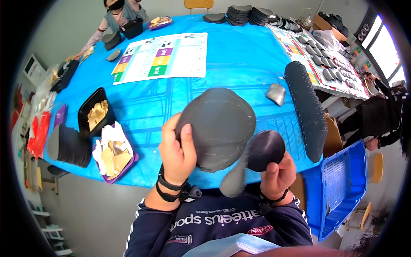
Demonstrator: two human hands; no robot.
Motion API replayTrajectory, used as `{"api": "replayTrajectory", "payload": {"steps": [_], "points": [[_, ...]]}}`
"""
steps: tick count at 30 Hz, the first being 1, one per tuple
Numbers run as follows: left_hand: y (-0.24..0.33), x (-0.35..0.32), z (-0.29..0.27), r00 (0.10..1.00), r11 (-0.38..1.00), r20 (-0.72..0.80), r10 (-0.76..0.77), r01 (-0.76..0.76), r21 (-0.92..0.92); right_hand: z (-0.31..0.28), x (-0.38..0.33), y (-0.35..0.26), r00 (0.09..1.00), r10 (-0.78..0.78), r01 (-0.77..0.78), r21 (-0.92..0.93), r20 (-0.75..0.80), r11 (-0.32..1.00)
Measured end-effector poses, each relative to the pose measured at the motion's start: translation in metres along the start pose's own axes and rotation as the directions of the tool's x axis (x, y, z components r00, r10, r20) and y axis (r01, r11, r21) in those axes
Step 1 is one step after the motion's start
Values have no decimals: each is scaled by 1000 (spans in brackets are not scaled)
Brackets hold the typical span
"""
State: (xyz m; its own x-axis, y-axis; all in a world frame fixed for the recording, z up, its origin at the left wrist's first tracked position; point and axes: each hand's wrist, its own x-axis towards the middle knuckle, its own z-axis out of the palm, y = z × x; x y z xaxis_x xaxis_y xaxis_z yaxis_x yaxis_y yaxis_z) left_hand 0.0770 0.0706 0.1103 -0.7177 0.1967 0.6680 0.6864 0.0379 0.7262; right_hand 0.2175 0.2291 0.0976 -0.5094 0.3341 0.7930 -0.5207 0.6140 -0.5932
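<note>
My left hand [179, 150] grips a wide, rounded dark grey pad [216, 124] by its left edge, thumb on top and fingers beneath. Faint curved lines mark the pad's face; it may be more than one layer. In my right hand [278, 177] is a curved, insole-like piece, pinched between thumb and fingers. Its round, darker end [266, 150] faces up beside the pad, and a narrower, blurred grey part [234, 177] hangs near the pad's lower edge. Whether these are one piece or two I cannot tell.
On the blue-covered table [150, 103] stand a black bin [85, 112] and a purple tray [133, 162] of paper scraps. Grey stacks lie left [70, 145] and right [305, 111], near a small silvery piece [276, 93]. A blue crate [314, 205] stands lower right; a co-worker [115, 21] sits opposite.
</note>
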Motion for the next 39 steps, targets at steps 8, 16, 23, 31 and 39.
{"api": "replayTrajectory", "payload": {"steps": [8,16,23,31,39], "points": [[-6,2,-4,992,959,95,-89,111,-261,30,20,-1,984,-134,163,-280,119,946],[-15,-7,-7,984,875,123,-131,173,-453,39,20,5,979,-163,192,-284,125,939],[-16,-10,-8,982,857,131,-137,184,-481,38,19,6,977,-143,186,-315,156,931],[-17,-11,-9,982,878,133,-134,180,-443,37,19,6,977,-135,184,-338,163,923],[-16,-13,-9,983,885,128,-130,173,-432,36,18,6,977,-144,193,-361,158,912]]}}
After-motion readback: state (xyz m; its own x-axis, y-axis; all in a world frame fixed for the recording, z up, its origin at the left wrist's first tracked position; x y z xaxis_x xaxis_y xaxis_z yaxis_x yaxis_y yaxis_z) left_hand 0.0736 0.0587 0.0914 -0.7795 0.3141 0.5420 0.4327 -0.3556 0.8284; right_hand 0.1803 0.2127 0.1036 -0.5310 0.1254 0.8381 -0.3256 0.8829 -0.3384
